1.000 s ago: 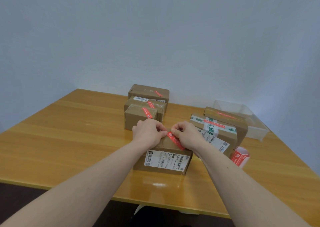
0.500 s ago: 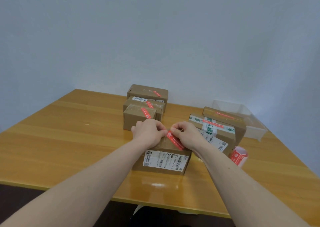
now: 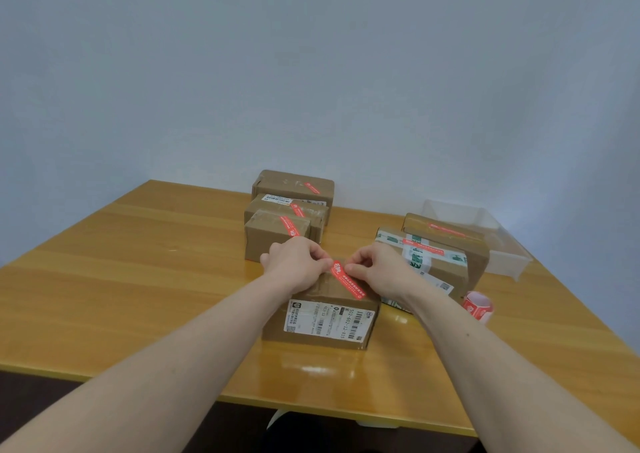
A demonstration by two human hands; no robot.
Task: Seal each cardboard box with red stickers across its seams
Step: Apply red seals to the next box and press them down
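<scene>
A brown cardboard box point(image 3: 322, 317) with a white shipping label on its front stands near the table's front edge. A long red sticker point(image 3: 347, 280) lies diagonally across its top. My left hand point(image 3: 296, 262) and my right hand point(image 3: 375, 269) rest on the box top with curled fingers. The fingertips of both press at the sticker's far end. Part of the box top is hidden under my hands.
Three stickered boxes point(image 3: 277, 236) stand in a row behind. Two more boxes point(image 3: 433, 255) with red stickers sit to the right. A roll of red stickers point(image 3: 478, 305) lies right of them. A clear plastic bin point(image 3: 485, 231) stands at the back right of the wooden table point(image 3: 138, 279).
My hands have hardly moved; the fingertips stay on the sticker's far end. The view has shifted slightly.
</scene>
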